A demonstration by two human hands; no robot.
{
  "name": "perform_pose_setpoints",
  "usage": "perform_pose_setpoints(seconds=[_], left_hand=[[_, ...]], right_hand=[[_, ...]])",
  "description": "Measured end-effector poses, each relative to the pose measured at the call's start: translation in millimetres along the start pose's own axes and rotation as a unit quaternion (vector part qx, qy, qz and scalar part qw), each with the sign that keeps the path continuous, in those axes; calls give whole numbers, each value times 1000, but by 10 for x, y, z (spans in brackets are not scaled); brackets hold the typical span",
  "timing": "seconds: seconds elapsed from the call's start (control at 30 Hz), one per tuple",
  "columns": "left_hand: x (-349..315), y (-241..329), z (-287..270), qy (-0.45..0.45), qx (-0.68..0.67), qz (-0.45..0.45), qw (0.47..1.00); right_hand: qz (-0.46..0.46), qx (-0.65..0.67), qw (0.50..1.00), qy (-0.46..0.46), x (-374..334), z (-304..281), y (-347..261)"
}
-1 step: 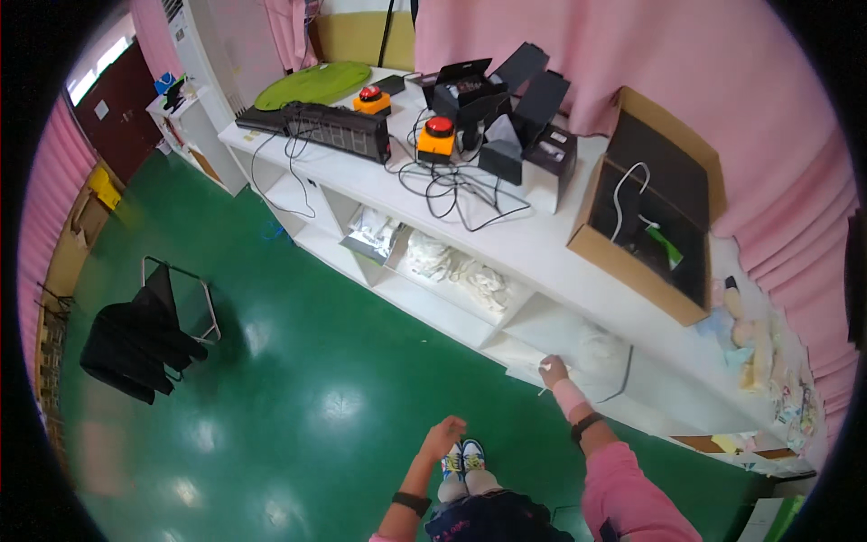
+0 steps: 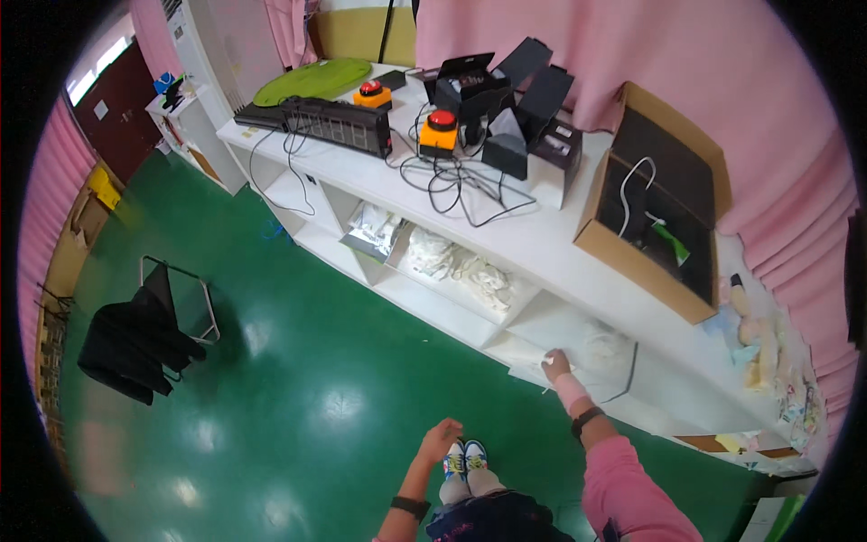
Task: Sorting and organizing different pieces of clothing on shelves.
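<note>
My right hand reaches into the front of a lower shelf compartment. Its fingers are closed on a small thin white thing, too small to name, with a bit of white hanging below it. Just beyond stands a clear, dark-edged container or sheet with something white behind it. Over the floor above my shoes, my left hand holds nothing, its fingers loosely bent and apart.
Along the white shelf unit lie bundled white cloths. On top are orange boxes with red buttons, tangled black cables and an open cardboard box. A chair with black clothing stands left.
The view has shifted very slightly. Both hands keep almost the same pose, with the right still at the compartment.
</note>
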State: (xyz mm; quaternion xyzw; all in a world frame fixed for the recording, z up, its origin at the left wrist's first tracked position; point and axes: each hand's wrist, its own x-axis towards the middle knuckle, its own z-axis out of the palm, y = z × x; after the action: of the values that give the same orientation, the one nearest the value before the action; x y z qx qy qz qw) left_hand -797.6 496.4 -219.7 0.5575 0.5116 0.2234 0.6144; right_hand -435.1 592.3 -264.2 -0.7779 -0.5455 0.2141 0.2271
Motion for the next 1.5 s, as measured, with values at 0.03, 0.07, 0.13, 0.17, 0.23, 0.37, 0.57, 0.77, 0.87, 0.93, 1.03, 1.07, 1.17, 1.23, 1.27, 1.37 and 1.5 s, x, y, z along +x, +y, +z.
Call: perform_pose_setpoints(seconds=[0.03, 0.07, 0.13, 0.17, 0.23, 0.37, 0.57, 0.77, 0.87, 0.93, 1.03, 1.07, 1.17, 1.23, 1.27, 1.37, 1.5], left_hand=[[26, -183, -29, 22, -55, -2, 998], [-15, -364, -161, 28, -52, -7, 998], [-57, -624, -332, 72, -121, -54, 989], [-52, -806, -395, 91, -112, -57, 988], [-164, -1278, -653, 128, -93, -64, 985], [61, -1818, -644, 137, -97, -68, 983], [-246, -2057, -812, 129, -61, -117, 983], [-628, -1219, -676, 61, -83, -178, 979], [-314, -731, -394, -78, -33, -170, 982], [-12, -587, -174, -170, 22, -145, 975], [187, -183, 92, -199, 120, 24, 972], [311, 207, 230, -195, 103, -40, 975], [472, 569, 465, -207, 84, -37, 974], [421, 518, 546, -207, 68, -27, 976], [416, 493, 553, -203, 54, -13, 978], [214, 393, 559, -220, -6, -73, 973], [27, 286, 427, -248, 91, -122, 957]], right_hand=[[19, -34, 999, 26, 205, 127, 168], [22, -47, 998, 29, 361, 321, 106], [17, -80, 994, 70, 733, 548, 105], [6, -96, 990, 107, 952, 660, 139], [21, -49, 994, 93, 1328, 974, -42], [-88, -219, 965, 119, 2437, 733, 488], [6, -259, 966, 6, 2205, 821, 329], [-102, -6, 995, -14, -342, 450, -145], [-31, 107, 989, 101, -1519, -993, -269], [50, 129, 967, 215, -1962, -1875, -349], [13, -58, 931, 361, -1857, -2966, -396], [3, -140, 923, 358, -1711, -3289, -426], [-9, -97, 907, 410, -1246, -3784, -126], [-19, -91, 901, 425, -1096, -3871, -12], [2, -3, 890, 455, -1044, -3871, -77], [15, -21, 852, 522, -1080, -4000, -253], [39, -122, 824, 551, -955, -4018, 22]])
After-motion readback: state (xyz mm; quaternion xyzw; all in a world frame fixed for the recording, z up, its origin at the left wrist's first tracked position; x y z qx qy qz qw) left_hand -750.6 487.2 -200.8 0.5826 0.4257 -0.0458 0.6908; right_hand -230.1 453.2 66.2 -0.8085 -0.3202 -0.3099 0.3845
